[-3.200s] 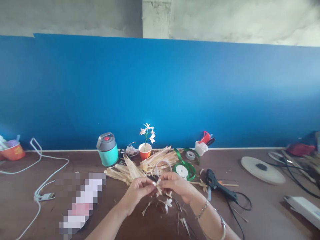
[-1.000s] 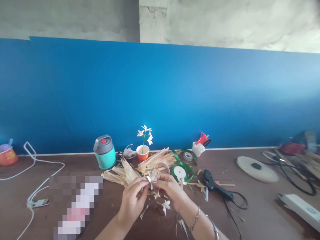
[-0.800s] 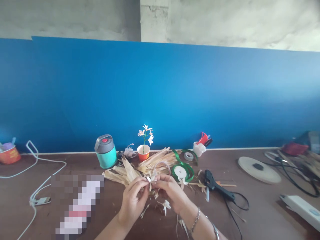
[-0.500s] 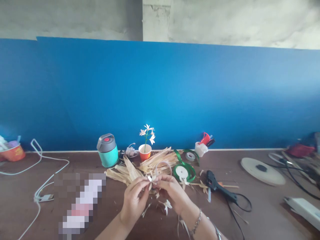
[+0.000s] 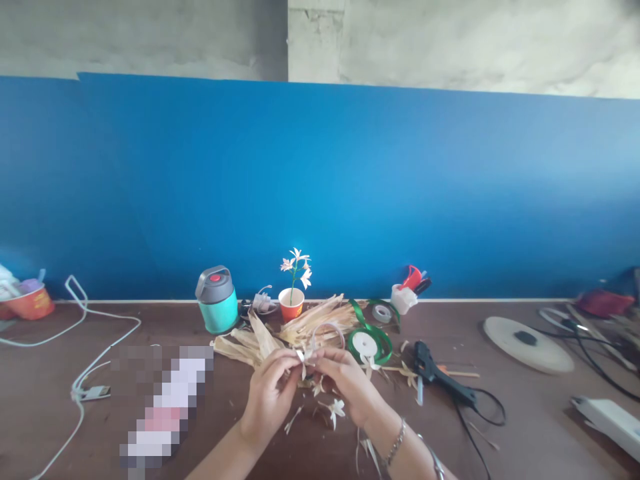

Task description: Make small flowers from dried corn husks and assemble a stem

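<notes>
Between the fingertips of both hands is a small white husk flower [image 5: 303,360], partly hidden by the fingers. My left hand [image 5: 273,390] pinches it from the left, and my right hand [image 5: 345,380] pinches it from the right. Just below the hands, a finished-looking white flower [image 5: 336,410] lies on the brown table [image 5: 210,420]. Behind the hands spread dried corn husks [image 5: 257,340]. A paper cup [image 5: 291,310] stands farther back and holds an upright green stem with several pale blossoms [image 5: 296,261].
Right of my hands lie a green ribbon spool [image 5: 367,343] and a black glue gun [image 5: 443,377] with its cord. A turquoise container [image 5: 217,307] stands at the back left. A white cup of tools [image 5: 403,298], a round disc [image 5: 530,343] and a white power strip [image 5: 607,420] are farther right.
Both hands stay together in nearly the same place. The flower between the fingertips has turned slightly, and the whole view has shifted a little.
</notes>
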The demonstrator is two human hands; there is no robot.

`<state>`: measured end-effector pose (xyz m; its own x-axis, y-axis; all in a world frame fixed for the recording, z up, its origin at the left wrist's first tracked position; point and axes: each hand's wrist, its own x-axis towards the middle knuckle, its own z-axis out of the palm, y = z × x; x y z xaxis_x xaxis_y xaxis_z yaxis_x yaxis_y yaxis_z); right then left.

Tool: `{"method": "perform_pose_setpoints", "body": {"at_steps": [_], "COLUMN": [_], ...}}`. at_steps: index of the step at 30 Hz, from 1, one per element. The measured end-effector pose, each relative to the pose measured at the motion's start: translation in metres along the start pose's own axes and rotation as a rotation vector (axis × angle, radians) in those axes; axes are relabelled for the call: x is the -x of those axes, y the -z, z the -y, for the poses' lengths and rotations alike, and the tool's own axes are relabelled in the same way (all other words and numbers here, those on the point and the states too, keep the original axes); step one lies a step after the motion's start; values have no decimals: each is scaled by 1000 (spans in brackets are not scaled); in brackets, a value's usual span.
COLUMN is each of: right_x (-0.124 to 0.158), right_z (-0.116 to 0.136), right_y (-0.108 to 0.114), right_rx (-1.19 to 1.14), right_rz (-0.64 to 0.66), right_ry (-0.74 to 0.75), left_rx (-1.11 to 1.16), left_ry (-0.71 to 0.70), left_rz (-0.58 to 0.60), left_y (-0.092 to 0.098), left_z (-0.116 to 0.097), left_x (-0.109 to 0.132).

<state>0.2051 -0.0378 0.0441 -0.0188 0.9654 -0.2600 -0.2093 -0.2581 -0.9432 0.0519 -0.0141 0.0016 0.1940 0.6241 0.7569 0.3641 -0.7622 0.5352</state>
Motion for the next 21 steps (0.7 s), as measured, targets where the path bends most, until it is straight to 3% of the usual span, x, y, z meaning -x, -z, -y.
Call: {"method": "perform_pose_setpoints", "body": {"at_steps": [16, 21], "right_x": [0, 0], "right_z": [-1, -2], "right_y": [-1, 1], "right_rx": [22, -3], "right_rz": [1, 25], "right_ry": [-4, -29], "left_rx": [1, 35], "left_ry": [-26, 51], "left_rz": [-11, 4], "left_y": [2, 1], "left_z": [-2, -3], "left_x": [0, -1]}}
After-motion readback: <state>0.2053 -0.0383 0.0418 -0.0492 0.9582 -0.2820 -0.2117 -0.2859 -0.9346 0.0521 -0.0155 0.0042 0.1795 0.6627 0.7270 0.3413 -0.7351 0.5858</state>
